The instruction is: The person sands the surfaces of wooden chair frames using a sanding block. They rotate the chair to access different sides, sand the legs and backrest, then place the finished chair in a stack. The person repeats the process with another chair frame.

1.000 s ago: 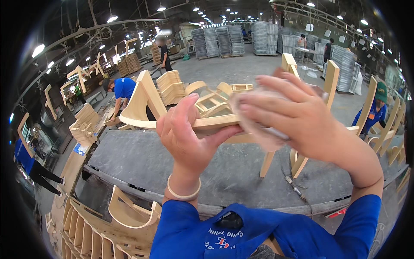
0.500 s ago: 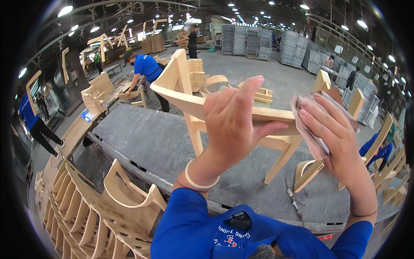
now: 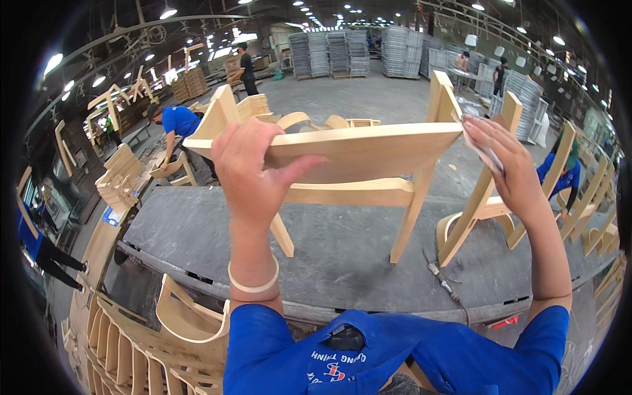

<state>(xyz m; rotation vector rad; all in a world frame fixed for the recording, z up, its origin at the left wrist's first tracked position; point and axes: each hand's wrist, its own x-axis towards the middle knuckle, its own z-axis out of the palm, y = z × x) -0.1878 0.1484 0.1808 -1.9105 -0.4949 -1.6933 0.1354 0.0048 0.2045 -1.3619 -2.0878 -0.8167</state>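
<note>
A pale wooden chair frame [image 3: 368, 148] stands on the grey worktable, its curved backrest facing me. My left hand [image 3: 247, 172] grips the backrest near its left end, fingers over the top edge and thumb along the near face. At the other end my right hand [image 3: 505, 157] holds a folded, pinkish sheet of sandpaper [image 3: 479, 146] against the backrest's right corner. Its fingers lie together over the sheet, hiding most of it. Below, the chair's crossrail [image 3: 352, 192] and front legs show.
The grey worktable [image 3: 191, 227] runs across in front of me. An air hose fitting [image 3: 442, 280] lies on it, beside more chair frames [image 3: 477, 210] at right. Curved wooden parts [image 3: 125, 342] are stacked at lower left. A co-worker in blue [image 3: 174, 125] bends over a chair.
My left hand has moved left along the backrest. My right hand, still with the sandpaper, is now at the backrest's right corner. The view has turned rightward.
</note>
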